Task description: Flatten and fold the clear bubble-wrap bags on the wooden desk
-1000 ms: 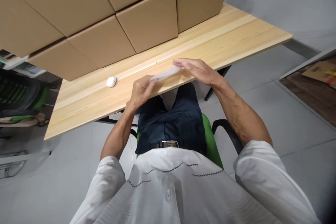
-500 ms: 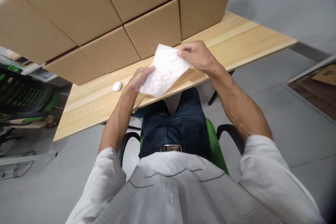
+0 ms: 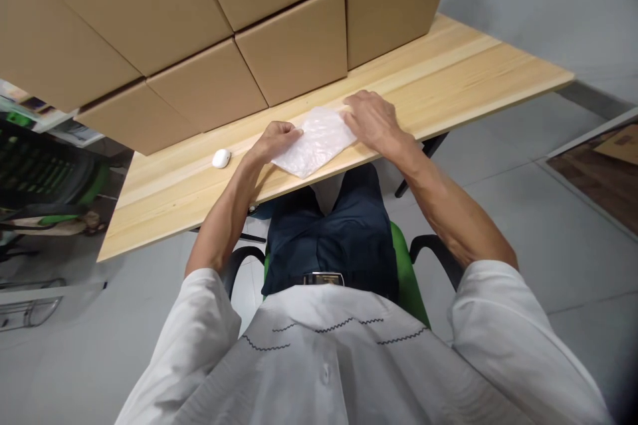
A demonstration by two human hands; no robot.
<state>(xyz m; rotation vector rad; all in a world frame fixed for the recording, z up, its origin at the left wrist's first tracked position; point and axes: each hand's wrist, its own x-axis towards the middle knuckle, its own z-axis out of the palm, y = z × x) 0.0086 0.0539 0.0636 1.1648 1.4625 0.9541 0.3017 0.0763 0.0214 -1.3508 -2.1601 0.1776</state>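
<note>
A thin whitish, crinkled plastic sheet or bag [image 3: 319,139] lies on the wooden table [image 3: 463,83] near its front edge. My left hand [image 3: 278,141] is closed on its left side, thumb on top. At its right side rests my right hand [image 3: 371,119], fingers apart and reaching over the sheet's right edge and the table. A small white rounded case [image 3: 221,158] sits on the table to the left of my left hand.
Stacked cardboard boxes [image 3: 292,46] stand along the back of the table. I sit on a green chair [image 3: 406,279] with black armrests. Another green and black chair [image 3: 50,172] is at the far left, and a person's foot shows near it.
The plastic sheet has come down onto the table. My right hand has opened from its pinch and now lies at the sheet's right side; my left hand keeps its grip.
</note>
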